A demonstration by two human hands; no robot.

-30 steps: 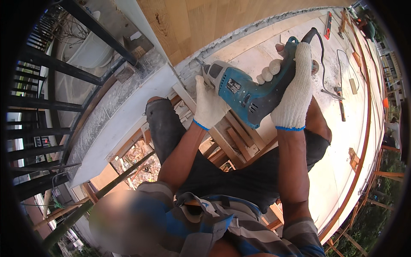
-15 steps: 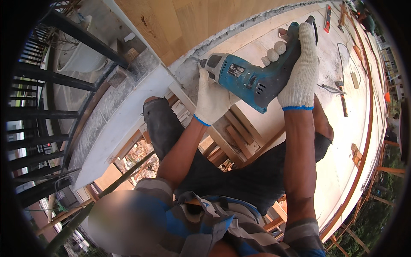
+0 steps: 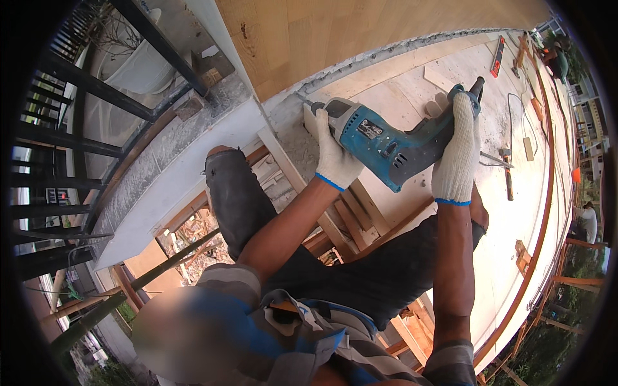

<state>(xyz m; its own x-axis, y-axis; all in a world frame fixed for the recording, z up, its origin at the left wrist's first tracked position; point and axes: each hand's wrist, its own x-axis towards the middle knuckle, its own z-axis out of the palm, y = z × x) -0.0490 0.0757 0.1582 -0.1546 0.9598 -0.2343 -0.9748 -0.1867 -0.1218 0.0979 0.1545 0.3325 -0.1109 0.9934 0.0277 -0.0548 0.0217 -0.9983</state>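
A teal and black power drill [image 3: 380, 138] lies across in front of me, its nose toward the left. Its bit [image 3: 308, 101] reaches the rough concrete strip along the wooden panel's edge; whether the tip touches is too small to tell. My left hand [image 3: 336, 157], in a white knit glove with a blue cuff, is closed around the front of the drill from below, just behind the chuck. My right hand [image 3: 457, 157], gloved the same way, grips the rear handle. Its fingertips are partly hidden behind the handle.
A wood-grain panel [image 3: 360, 45] borders the concrete strip [image 3: 386, 51]. On the pale boards [image 3: 502, 225] to the right lie a hammer [image 3: 508, 174], a red level [image 3: 497, 56] and a wire. Black railings [image 3: 96, 141] stand left. Open joists [image 3: 351, 222] show between my legs.
The drill's rear end has swung nearer to me, and my right hand has come with it. Both hands keep hold of it. The whole view has shifted slightly.
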